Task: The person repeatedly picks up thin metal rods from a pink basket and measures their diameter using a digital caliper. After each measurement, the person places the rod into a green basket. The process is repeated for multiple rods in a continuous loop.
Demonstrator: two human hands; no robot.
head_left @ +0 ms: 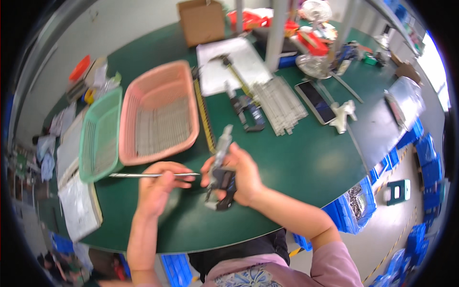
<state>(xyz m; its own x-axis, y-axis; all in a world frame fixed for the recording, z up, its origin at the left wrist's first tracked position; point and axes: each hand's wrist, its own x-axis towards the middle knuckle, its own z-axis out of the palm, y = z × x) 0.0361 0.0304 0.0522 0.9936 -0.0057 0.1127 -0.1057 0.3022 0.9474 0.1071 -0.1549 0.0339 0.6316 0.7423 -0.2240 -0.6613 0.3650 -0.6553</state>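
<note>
My left hand (157, 189) pinches a thin, shiny metal rod (125, 175) that lies level across its fingers. The rod's right tip points toward the micrometer (223, 179), a short gap away from it. Wrapped round that micrometer is my right hand (247, 178), with the barrel pointing up and away and the dark frame toward me. Some blur hides its fine detail. Just beyond my left hand stands a pink plastic basket (193, 112) with many thin grey rods (162, 126) lying side by side in it. A green basket (87, 148) sits to its left.
Farther off on the green table (296, 170) lie a second micrometer (246, 112), a caliper (234, 74) on white paper, a bundle of flat grey strips (279, 105) and a phone (315, 102). A cardboard box (201, 21) and metal posts stand behind. Blue bins (351, 210) line the right floor.
</note>
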